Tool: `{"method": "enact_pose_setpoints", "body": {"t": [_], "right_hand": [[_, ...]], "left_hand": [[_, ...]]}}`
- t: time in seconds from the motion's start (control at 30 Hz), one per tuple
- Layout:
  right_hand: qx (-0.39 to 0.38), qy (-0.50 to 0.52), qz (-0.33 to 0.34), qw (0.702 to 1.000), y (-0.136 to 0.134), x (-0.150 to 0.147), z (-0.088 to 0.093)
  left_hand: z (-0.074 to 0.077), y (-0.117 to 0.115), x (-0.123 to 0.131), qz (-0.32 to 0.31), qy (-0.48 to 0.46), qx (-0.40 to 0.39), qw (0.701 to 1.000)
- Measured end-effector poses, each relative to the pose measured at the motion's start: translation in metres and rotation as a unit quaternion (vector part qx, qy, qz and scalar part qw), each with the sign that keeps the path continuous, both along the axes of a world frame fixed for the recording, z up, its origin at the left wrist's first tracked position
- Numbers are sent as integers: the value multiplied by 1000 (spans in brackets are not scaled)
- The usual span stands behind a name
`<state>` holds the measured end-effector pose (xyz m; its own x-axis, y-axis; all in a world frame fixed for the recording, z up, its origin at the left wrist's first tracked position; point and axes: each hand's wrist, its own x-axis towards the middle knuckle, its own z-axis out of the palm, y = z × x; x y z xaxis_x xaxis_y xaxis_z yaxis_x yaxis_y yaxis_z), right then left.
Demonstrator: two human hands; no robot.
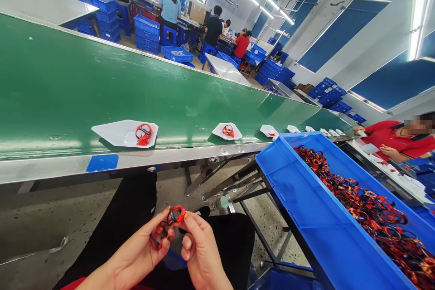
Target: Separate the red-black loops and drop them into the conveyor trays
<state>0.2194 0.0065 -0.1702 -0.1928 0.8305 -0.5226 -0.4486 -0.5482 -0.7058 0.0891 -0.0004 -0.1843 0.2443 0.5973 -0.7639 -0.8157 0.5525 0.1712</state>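
Nearest, in front of the green belt [176,93] and below its metal rim, a red-and-black ring [179,209] is held over the lap. It is pinched at one side by the fingertips of the left hand [144,247] and at the other by the thumb and fingers of the right hand [203,247], so both hands are closed on it. A second loop [157,240] is cradled by the left hand's curled fingers; whether it is joined to the first cannot be told.

The ring would be judged light and flexible, with little risk of breakage, though its open strands could be snagged or tangled. It is best gripped by its outer band, at opposite sides, with the middle left free.

To the right, in front of the green belt, a blue crate [299,213] is set on a dark frame and heaped with similar rings [353,199]. On the green belt, along its near edge, a row of white trays is laid out; a red piece is carried in the largest tray [113,132] and in the next one [218,133]. At the belt's far right end, a co-worker in red [385,138] is seated. Beyond the green belt, more people are seen among stacked blue crates [147,31].
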Motion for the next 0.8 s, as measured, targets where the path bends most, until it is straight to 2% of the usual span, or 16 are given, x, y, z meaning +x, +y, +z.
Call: {"method": "enact_pose_setpoints", "body": {"t": [0.2, 0.57, 0.67, 0.8], "right_hand": [[60, -53, 26, 996, 2, -4, 0], [56, -20, 38, 998, 1, -4, -1], [91, -61, 15, 994, 19, 8, 9], [199, -163, -84, 963, 74, 37, 34]], "left_hand": [[4, -2, 4, -27, -8, -6, 1000], [12, 0, 6, -22, 18, -9, 1000], [14, 1, 7, -3, 44, -6, 999], [16, 1, 6, 25, 48, 23, 998]]}}
